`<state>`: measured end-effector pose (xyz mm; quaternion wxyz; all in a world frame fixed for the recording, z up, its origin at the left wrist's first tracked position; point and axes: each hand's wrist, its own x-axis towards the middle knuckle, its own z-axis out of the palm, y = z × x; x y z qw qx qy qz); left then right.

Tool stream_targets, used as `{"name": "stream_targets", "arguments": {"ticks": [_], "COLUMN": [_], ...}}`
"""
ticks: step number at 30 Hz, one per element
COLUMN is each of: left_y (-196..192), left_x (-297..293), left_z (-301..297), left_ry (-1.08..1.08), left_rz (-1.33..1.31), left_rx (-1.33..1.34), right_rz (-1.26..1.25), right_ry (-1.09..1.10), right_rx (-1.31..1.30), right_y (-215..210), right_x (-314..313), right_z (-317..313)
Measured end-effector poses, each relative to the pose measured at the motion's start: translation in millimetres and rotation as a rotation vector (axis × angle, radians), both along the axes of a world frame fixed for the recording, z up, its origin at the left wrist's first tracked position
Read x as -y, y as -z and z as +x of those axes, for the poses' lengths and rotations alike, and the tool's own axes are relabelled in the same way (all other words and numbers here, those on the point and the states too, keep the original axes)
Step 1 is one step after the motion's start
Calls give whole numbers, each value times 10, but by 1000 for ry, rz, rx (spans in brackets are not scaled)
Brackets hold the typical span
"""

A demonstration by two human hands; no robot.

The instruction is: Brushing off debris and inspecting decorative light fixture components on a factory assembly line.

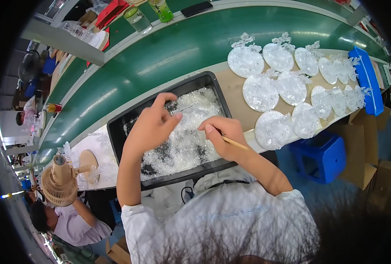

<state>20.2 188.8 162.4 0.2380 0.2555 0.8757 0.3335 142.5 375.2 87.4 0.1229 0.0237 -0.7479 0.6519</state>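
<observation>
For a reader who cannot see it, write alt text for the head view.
Two bare hands, left hand and right hand holding a thin wooden stick, work over a black tray of clear plastic pieces. Round clear discs lie alongside, by a green conveyor belt.

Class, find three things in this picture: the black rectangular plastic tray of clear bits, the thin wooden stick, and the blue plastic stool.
Black rectangular plastic tray [116, 127]: head view, bare left rim.
Thin wooden stick [236, 143]: head view, mid-shaft beside right hand.
Blue plastic stool [323, 154]: head view, seat top.
</observation>
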Motion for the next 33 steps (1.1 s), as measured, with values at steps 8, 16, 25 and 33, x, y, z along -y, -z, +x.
{"name": "stream_targets", "arguments": {"ticks": [8, 16, 25, 33], "left_y": [129, 307, 572, 602], "left_x": [-207, 473, 947, 956], "left_z": [-3, 547, 1077, 957], "left_ry": [-258, -461, -533, -479], "left_rz": [-13, 406, 964, 546], "left_rx": [328, 321, 371, 276], "right_rz": [-82, -57, 204, 382], "right_ry": [-20, -2, -90, -299], "right_rx": [6, -168, -129, -207], "right_y": [50, 111, -1, -57], "right_x": [15, -113, 86, 244], "right_z": [-18, -12, -190, -200]}}
